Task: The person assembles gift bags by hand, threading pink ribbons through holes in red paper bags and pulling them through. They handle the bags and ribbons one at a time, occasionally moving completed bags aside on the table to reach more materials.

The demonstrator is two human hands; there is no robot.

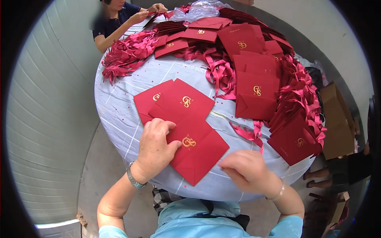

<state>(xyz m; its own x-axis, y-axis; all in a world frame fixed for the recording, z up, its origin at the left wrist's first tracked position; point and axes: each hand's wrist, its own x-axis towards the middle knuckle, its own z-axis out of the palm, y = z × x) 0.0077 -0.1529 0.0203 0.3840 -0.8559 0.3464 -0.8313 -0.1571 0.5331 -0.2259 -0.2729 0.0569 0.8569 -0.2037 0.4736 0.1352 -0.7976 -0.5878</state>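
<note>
Three red paper bags with gold lettering lie flat and overlapping near the middle of the table. My left hand (158, 143) rests on the left edge of the nearest red bag (200, 152), its thumb and curled fingers pressing the paper. Behind that one lie a second red bag (188, 97) and, partly covered, a third red bag (145, 101). My right hand (248, 170) is just off the nearest bag's right corner, slightly blurred, with fingers bent together; whether anything small is between them does not show.
Piles of red bags (258, 89) and red ribbons (129, 55) cover the back and right of the round table (119, 115). Clear plastic (200, 10) lies at the back. Another person (115, 23) handles ribbon at the back left. A cardboard box (337, 123) stands right.
</note>
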